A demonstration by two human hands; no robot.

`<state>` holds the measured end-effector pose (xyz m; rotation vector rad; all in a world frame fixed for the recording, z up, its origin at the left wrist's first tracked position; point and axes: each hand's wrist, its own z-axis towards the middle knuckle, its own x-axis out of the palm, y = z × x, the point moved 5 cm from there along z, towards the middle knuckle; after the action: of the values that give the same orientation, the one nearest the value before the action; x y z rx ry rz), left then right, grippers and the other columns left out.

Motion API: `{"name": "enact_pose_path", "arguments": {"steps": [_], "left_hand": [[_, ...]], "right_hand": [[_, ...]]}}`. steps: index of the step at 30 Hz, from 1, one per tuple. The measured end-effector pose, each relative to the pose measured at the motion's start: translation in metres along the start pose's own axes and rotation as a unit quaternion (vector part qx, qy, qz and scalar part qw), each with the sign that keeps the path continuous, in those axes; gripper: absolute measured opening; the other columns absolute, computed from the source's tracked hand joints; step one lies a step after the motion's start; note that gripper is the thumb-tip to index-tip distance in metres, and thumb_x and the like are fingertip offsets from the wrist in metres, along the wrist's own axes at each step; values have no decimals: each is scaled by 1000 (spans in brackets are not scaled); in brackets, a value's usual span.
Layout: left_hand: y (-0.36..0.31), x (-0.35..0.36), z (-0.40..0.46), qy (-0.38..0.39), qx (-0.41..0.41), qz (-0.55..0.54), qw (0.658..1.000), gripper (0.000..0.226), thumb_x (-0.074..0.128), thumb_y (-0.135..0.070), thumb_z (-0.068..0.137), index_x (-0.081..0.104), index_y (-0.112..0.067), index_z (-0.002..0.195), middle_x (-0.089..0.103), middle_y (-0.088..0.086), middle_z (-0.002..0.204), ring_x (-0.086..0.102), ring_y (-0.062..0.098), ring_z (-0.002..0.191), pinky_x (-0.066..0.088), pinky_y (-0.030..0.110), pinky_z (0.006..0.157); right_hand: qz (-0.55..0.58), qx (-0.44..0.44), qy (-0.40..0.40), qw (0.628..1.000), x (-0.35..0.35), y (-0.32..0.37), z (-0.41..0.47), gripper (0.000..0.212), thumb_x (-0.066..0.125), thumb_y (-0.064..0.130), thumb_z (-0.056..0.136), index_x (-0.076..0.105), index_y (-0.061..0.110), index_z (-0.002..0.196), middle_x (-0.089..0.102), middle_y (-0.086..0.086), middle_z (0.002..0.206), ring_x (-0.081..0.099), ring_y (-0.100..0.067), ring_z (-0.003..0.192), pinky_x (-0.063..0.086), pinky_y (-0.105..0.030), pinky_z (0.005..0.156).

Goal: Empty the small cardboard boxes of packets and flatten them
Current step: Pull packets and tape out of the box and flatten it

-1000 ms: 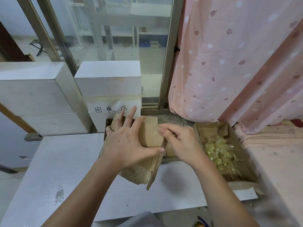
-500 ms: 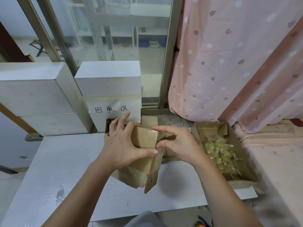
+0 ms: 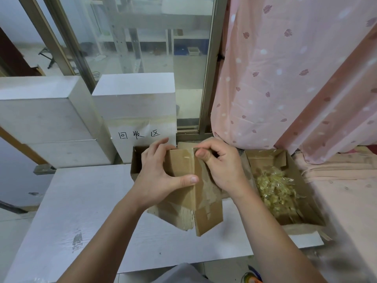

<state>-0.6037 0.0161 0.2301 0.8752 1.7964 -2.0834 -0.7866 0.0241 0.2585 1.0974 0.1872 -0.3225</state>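
Over the bench (image 3: 85,201) | left hand (image 3: 157,176) gripped small cardboard box (image 3: 183,193) | right hand (image 3: 222,166) pinched its top edge | packets (image 3: 273,188) lay in open carton (image 3: 306,205) alongside

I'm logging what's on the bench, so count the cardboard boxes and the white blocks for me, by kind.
Brown cardboard boxes: 3, the small box held in both hands, the open box of packets on the right, the open box behind the left hand.
White blocks: 2, the left block, the labelled block.
Total: 5
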Motion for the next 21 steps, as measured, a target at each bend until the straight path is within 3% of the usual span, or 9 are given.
{"name": "enact_pose_path", "arguments": {"steps": [10,18,21], "left_hand": [[-6,3,10,12,1,-19,1000,122,62,-105,38,52,-34,136,24,-26,157,18,7,151,30,43,120],[-8,8,11,11,5,-19,1000,109,72,-91,43,52,-34,133,24,-27,158,18,5,148,28,36,115],[-7,9,11,2,9,-22,1000,104,73,-88,45,52,-35,133,24,-27,158,19,5,148,27,34,112]], "right_hand": [[-21,41,-31,998,-2,-4,8,42,51,49,97,66,14,80,61,11,76,58,-13,81,46,-31,75],[12,69,-39,997,-5,-10,9,38,57,51,93,64,21,71,59,8,68,55,-16,73,48,-38,71],[14,71,-37,997,-6,-9,9,36,60,52,92,62,27,67,57,12,64,52,-12,71,44,-31,70]]}}
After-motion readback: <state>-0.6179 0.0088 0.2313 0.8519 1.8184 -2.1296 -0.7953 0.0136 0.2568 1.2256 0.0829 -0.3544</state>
